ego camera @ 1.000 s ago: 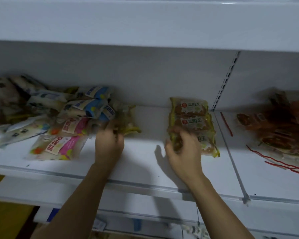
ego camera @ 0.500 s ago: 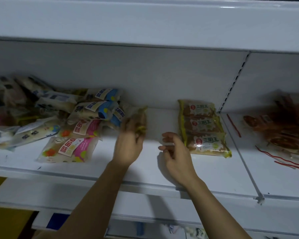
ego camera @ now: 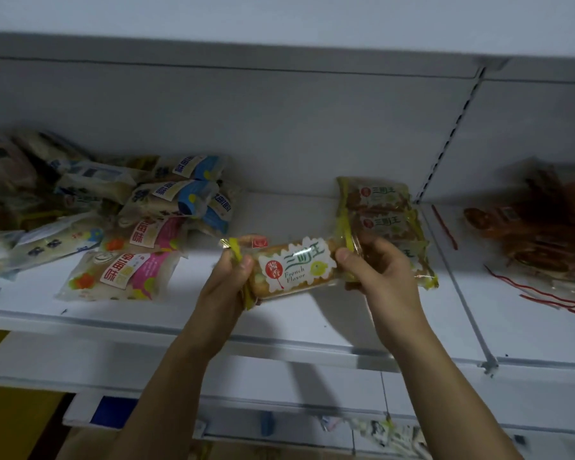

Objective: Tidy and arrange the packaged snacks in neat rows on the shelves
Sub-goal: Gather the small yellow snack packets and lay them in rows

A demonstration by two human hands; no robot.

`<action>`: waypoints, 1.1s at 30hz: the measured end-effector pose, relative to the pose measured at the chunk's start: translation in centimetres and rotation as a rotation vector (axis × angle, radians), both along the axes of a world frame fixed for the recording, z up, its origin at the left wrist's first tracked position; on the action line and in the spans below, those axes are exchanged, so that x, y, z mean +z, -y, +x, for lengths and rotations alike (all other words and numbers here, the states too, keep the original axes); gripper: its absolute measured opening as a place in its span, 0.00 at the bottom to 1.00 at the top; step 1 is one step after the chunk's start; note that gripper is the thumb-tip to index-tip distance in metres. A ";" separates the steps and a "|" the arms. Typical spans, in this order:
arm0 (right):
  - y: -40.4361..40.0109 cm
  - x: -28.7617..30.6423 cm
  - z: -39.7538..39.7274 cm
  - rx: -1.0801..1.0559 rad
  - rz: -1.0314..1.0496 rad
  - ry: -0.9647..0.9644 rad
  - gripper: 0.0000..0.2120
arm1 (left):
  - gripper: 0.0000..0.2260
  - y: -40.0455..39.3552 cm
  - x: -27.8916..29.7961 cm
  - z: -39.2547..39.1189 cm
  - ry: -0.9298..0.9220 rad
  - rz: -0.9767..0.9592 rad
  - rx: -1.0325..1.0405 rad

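Shelf: white metal shelf (ego camera: 299,313), front lip running across the frame; a slotted upright (ego camera: 452,127) on the back panel marks where the next bay begins to the right.
Held packet: French Flavor sandwich packet (ego camera: 292,268), clear wrapper with yellow-green ends, label facing up; held level above the middle of the shelf, near its front edge, clear of the surface.
Left hand: left hand (ego camera: 228,283) grasps the packet's left end, thumb on top and fingers curled beneath the crimped seal.
Right hand: right hand (ego camera: 379,277) grasps the packet's right end, thumb over the wrapper and fingers wrapped under.
Row at right: same-brand sandwich packets (ego camera: 379,207) lying flat one behind another, running from the back panel toward the front, just left of the upright; the nearest one is partly hidden behind the right hand.
Pile at left: loose heap of snack packets at the shelf's left end, overlapping and skewed; blue-labelled packets (ego camera: 186,190) toward the back, pink-labelled packets (ego camera: 120,277) toward the front edge, pale blurred ones further left.
Next bay, right: reddish-brown packaged snacks (ego camera: 538,234) with red-edged wrappers; too blurred to read.
Lower shelf: white lower shelf (ego camera: 279,403) with small items along it, indistinct.
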State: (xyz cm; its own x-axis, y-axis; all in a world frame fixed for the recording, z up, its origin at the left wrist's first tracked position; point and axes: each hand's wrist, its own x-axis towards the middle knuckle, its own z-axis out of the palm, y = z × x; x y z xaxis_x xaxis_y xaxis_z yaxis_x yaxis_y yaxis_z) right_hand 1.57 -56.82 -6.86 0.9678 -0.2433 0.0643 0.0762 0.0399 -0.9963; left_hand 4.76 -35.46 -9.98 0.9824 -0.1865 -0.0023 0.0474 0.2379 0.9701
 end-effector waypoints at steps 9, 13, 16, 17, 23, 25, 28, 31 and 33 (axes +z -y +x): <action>7.4 -4.1 -3.9 -0.239 -0.131 -0.031 0.12 | 0.04 9.1 -1.5 -1.6 0.183 0.515 0.277; 10.5 -5.1 -5.6 -0.285 -0.363 -0.046 0.11 | 0.09 11.7 -2.6 -1.9 0.187 0.611 0.268; 11.7 -5.4 -6.3 -0.303 -0.490 -0.086 0.09 | 0.10 13.1 -2.9 -2.7 0.256 0.744 0.221; 12.0 -5.5 -6.4 -0.296 -0.537 -0.093 0.08 | 0.11 13.4 -2.8 -3.0 0.268 0.771 0.213; 12.8 -6.1 -6.4 -0.269 -0.660 -0.076 0.02 | 0.14 14.1 -3.2 -3.9 0.275 0.849 0.205; 12.9 -6.3 -6.5 -0.280 -0.683 -0.079 0.02 | 0.14 14.1 -3.4 -4.1 0.285 0.880 0.215; 12.9 -6.2 -6.8 -0.298 -0.679 -0.076 0.07 | 0.14 14.2 -3.7 -4.1 0.294 0.895 0.253; 12.5 -5.9 -7.0 -0.335 -0.640 -0.064 0.11 | 0.14 13.9 -3.4 -3.8 0.260 0.861 0.286; 11.7 -5.6 -7.0 -0.401 -0.668 -0.013 0.11 | 0.14 13.0 -2.8 -3.5 0.255 0.862 0.312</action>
